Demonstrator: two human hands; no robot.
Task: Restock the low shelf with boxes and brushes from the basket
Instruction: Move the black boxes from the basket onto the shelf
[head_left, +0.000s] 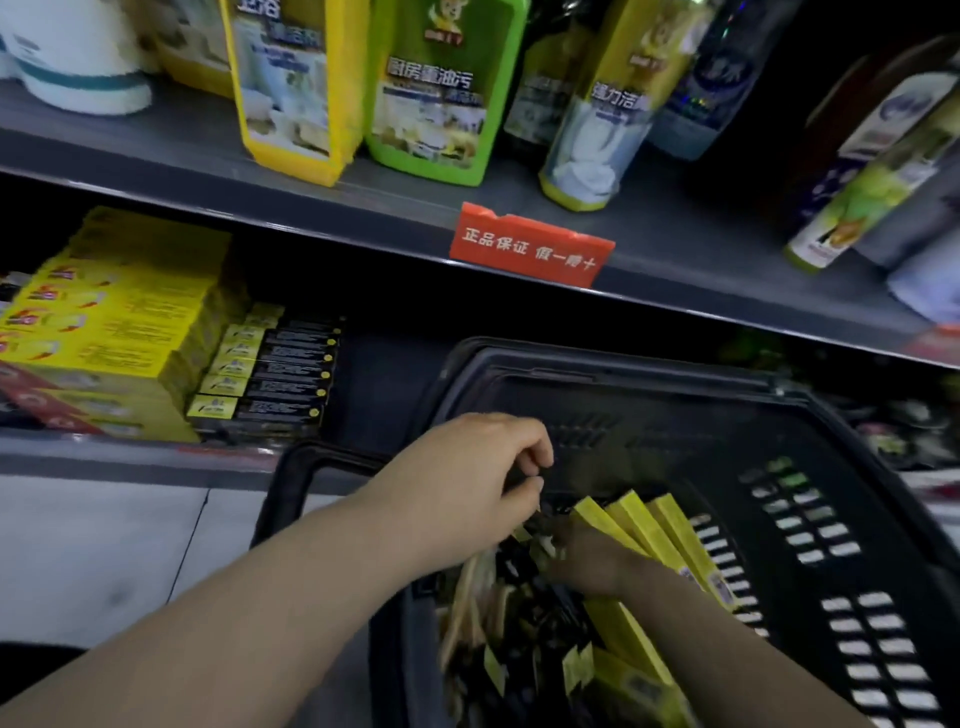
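Head camera looks down at a dark shop aisle. A left hand (467, 478) hovers over a black plastic basket (623, 364), fingers (535, 457) curled in toward the thumb; whether they pinch anything cannot be told. Just below and right of those fingers, a right hand (587, 561) sits deep in the basket, in shadow. Its fingers are buried among the goods, so its grip cannot be told.

Long yellow boxes (649, 530) stand on end touching the right hand's far side. Blurred pale-handled brushes (478, 597) lie just below the left fingers.

Beyond and to the left of the left fingers runs the low shelf (374, 384), dark and grey. On it, well left of the fingers, stands a stack of black-and-yellow boxes (265, 374), with bigger yellow cartons (114, 312) beside them.

Above the fingers, a higher grey shelf (208, 150) carries bright cleaner bottles (431, 88) and a red label (530, 244) on its edge. Pale floor tiles (104, 545) show left of the left forearm.
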